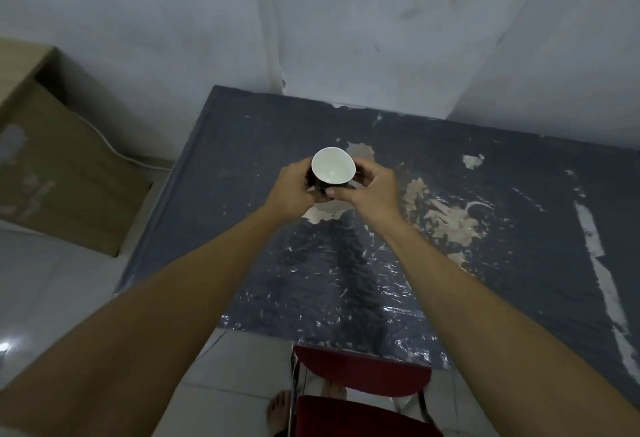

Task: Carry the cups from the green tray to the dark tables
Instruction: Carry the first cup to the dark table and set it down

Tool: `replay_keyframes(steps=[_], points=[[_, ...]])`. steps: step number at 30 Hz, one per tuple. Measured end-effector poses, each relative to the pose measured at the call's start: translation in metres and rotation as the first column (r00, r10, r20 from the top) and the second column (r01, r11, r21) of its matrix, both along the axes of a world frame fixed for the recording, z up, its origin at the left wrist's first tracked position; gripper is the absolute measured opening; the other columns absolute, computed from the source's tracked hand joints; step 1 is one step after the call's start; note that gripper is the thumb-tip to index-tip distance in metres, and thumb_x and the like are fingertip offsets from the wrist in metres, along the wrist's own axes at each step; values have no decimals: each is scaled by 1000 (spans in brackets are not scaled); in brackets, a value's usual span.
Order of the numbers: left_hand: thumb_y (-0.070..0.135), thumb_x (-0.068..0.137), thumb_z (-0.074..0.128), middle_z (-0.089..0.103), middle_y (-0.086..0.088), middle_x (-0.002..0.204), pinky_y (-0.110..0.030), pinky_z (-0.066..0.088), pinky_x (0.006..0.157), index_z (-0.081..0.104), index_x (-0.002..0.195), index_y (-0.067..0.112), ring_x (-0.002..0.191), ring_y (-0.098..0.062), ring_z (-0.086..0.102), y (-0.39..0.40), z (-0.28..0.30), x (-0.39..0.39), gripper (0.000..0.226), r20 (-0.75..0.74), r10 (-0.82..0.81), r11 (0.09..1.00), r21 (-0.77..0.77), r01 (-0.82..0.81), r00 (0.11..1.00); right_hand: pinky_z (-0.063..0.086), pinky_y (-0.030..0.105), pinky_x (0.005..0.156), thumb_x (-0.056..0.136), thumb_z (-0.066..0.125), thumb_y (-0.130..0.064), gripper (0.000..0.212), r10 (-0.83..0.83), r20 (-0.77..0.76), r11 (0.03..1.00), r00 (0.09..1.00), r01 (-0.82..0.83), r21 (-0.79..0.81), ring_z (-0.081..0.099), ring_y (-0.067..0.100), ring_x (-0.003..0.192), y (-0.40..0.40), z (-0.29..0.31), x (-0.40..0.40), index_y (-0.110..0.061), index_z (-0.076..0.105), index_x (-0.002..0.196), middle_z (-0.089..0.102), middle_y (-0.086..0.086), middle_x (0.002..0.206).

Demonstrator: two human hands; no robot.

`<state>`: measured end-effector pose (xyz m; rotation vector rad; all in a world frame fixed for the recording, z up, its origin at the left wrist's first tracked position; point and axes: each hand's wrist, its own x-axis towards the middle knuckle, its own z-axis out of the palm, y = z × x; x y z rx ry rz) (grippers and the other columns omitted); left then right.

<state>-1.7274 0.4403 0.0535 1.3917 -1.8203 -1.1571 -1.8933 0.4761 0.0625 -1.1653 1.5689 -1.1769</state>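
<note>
Head view: I log the left hand (294,190) and right hand (370,190) with fingers curled round one cup (332,168), held over the middle of the dark bench (485,263). Step: placing. Next I judge: lower it upright, then let go.

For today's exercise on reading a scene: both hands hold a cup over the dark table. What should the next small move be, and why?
Probably lower the cup straight down and set it upright on the dark table. The left hand and right hand both grip its dark sides, its white inside faces up, and it appears to hang above a worn patch of the tabletop with nothing else standing nearby.
</note>
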Motion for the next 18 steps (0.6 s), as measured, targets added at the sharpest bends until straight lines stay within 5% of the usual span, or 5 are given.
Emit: replay_keyframes(steps=[6, 13, 18], points=[[-3, 73, 84, 72, -14, 115, -46, 57, 90, 61, 132, 5, 104, -34, 68, -20, -42, 1, 64, 83, 52, 999, 6, -52, 995, 51, 6, 80, 61, 91, 8, 62, 27, 30, 999, 999, -28, 29, 69, 6, 103, -19, -34, 6, -9, 73, 117, 76, 1, 110], [-8, 77, 77, 70, -14, 122, -23, 48, 85, 59, 134, 2, 107, -24, 65, -32, -69, 1, 61, 133, 91, 996, -12, -91, 987, 55, 13, 87, 61, 90, 9, 65, 30, 18, 998, 999, -31, 62, 69, 10, 109, -36, -61, 12, -10, 72, 121, 75, 1, 115], [-9, 76, 74, 71, -13, 120, -32, 53, 89, 59, 135, 4, 104, -22, 64, -38, -75, 2, 62, 149, 91, 996, -14, -90, 985, 56, 28, 98, 60, 90, 8, 66, 20, 23, 995, 1000, -22, 94, 68, 11, 112, -43, -71, 14, -13, 72, 120, 75, -1, 115]])
